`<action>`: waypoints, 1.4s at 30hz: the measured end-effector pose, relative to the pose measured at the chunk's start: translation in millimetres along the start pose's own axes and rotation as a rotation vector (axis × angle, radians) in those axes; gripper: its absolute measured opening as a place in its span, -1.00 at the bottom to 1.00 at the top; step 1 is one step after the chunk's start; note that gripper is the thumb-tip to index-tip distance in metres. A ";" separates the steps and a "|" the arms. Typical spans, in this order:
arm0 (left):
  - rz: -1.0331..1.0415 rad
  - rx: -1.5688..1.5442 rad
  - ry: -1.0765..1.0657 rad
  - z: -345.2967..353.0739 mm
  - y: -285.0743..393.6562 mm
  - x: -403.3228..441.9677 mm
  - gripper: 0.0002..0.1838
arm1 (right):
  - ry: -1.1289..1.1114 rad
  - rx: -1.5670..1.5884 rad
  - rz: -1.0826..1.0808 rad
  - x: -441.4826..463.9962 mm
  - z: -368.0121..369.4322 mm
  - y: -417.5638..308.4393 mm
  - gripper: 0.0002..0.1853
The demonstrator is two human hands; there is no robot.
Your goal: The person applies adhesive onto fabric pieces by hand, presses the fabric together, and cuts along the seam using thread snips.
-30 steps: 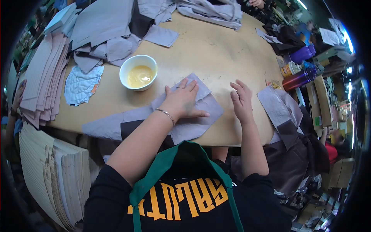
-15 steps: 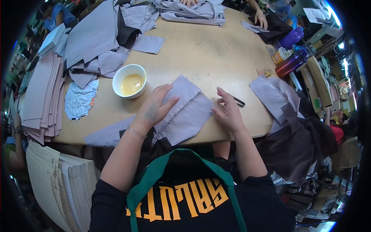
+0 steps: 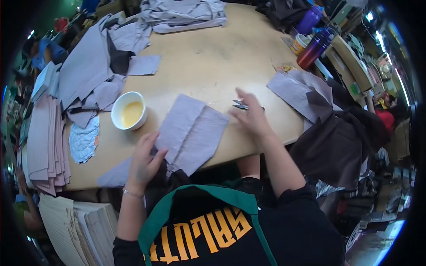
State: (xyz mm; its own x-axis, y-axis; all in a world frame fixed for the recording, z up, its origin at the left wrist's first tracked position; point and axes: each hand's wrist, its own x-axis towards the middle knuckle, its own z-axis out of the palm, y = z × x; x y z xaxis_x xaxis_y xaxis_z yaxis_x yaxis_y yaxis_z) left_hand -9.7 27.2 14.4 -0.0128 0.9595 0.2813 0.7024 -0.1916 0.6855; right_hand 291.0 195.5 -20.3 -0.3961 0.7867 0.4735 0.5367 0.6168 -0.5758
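Note:
A seamed grey fabric piece (image 3: 193, 131) lies near the table's front edge. At its left edge is my left hand (image 3: 145, 160), fingers apart, with nothing visible in it. My right hand (image 3: 251, 113) is to the right of the fabric, over small dark snips (image 3: 240, 105), fingers spread; the snips are partly hidden behind it, and a grip on them does not show. Dark cloth (image 3: 178, 177) hangs under the fabric at the edge. A white bowl of yellowish paste (image 3: 132, 116) stands to the left.
Grey fabric pieces (image 3: 86, 66) are heaped at back left, beside pink sheets (image 3: 43, 142). A quilted white pad (image 3: 83, 141) lies left of the bowl. Bottles (image 3: 314, 49) stand at back right, with dark cloth (image 3: 330, 146) over the right edge. A person (image 3: 48, 53) is at far left.
My left hand has lifted off the fabric and moved to its left edge. My right hand has moved over the snips. The view has turned, shifting the table contents left.

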 end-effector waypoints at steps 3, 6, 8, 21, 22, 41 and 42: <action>-0.106 -0.095 -0.012 -32.9 32.2 -14.4 -0.48 | 0.116 -0.142 0.058 33.3 -50.8 36.8 -0.33; -0.186 -0.372 0.110 -57.5 30.5 -36.2 -0.44 | 0.195 -0.203 0.135 77.8 -98.2 97.8 -0.37; -0.215 -0.474 0.210 -71.6 28.2 -49.7 -0.38 | 0.304 -0.138 0.305 108.8 -123.8 158.9 -0.39; -0.175 -0.407 0.350 -110.1 44.7 -57.9 -0.24 | -0.499 -0.723 0.469 181.2 -85.8 118.2 -0.45; -0.131 -0.405 0.261 -99.9 52.2 -37.4 -0.26 | -0.520 -0.725 0.371 178.6 -67.1 92.6 -0.45; -0.279 0.487 -0.396 111.1 0.5 198.1 0.15 | -0.128 -0.245 0.150 108.3 50.5 34.7 -0.50; -0.272 0.486 -0.380 110.7 1.0 197.3 0.11 | -0.090 -0.279 0.122 106.2 50.4 30.6 -0.51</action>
State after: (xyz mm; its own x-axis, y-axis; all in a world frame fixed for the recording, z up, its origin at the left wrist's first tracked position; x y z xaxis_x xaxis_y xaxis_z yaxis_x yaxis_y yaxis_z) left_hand 67.2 239.2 -3.7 -0.0461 0.9834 -0.1757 0.9512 0.0969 0.2931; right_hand 227.8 299.2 -21.2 -0.3744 0.8611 0.3440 0.7627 0.4969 -0.4139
